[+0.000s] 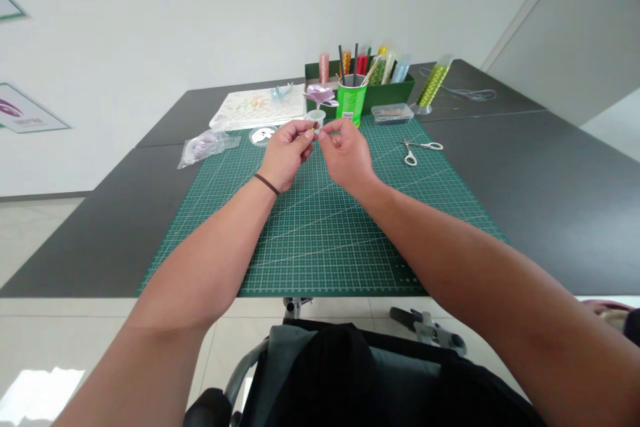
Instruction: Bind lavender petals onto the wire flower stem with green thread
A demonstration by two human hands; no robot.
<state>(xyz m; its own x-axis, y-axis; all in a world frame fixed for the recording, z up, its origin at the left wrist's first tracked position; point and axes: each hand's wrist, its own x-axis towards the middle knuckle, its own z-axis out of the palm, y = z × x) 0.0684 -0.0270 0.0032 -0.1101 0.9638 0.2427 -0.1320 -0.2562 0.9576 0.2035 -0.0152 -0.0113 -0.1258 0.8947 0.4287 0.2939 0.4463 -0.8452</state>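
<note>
Above the far part of the green cutting mat [320, 233], my left hand [287, 153] and my right hand [347, 152] meet at the fingertips. The left fingers pinch a small dark and yellow piece [315, 126]. My right thumb and index finger are pressed together beside it; what they hold, if anything, is too small to make out. Just beyond the fingertips a purple flower [321, 95] rises over a small white cup [316, 117]. Whether its stem joins the pinched piece is unclear.
Behind stand a green can [351, 101] of sticks and a dark green box [405, 89] of coloured tubes. Scissors [411, 155] and a clear case [393, 113] lie right. Leftward are a plastic bag [205, 147], a round dish [262, 136] and a white sheet [240, 110].
</note>
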